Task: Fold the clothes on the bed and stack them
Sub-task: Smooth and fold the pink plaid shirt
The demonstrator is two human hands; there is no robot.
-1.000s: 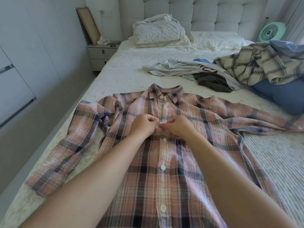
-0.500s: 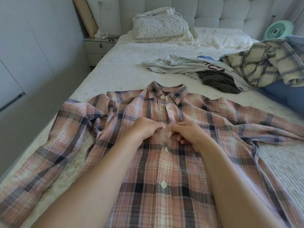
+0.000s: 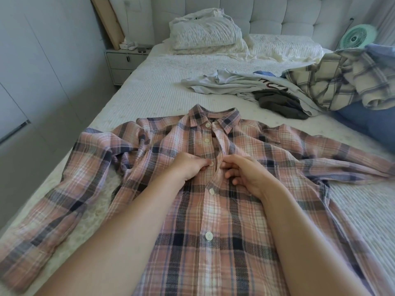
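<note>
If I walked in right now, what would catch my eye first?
The pink plaid shirt spread flat across the near bed, with the left hand and right hand pinching its placket at one button. Behind it to the right lies an unfolded clothes pile, and a green fan stands by the headboard.

Soft matt woven plaid shirt (image 3: 224, 221) on ribbed quilted bedspread (image 3: 162, 82).
</note>
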